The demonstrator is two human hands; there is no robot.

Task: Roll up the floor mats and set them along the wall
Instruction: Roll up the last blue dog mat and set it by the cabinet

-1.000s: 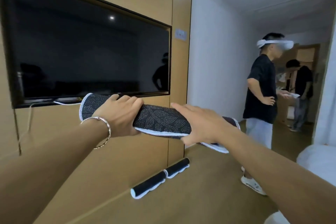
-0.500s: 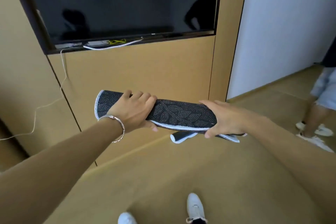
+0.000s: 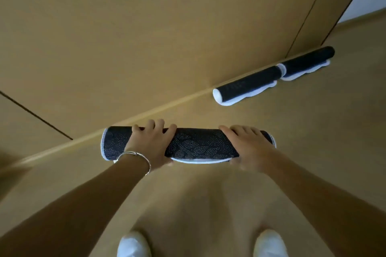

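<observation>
Left hand [image 3: 150,144], fingers curled over the dotted rolled mat [image 3: 198,144], held level at centre, close to the baseboard [image 3: 146,113] — right hand [image 3: 248,148] likewise clamped round its right end. At two o'clock, near rolled mat [image 3: 248,86] and far rolled mat [image 3: 307,60] — end to end against the wall.

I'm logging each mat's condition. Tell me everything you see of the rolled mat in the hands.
The mat is rolled into a tube, held level, its left end close to the skirting. Its outside is dark fabric with fine white dots; white stitched trim edges both ends, and a white-edged flap shows along the near underside. The left hand grips it left of centre, the right hand near its right end, fingers over the top. Whether it touches the floor cannot be told.
</observation>
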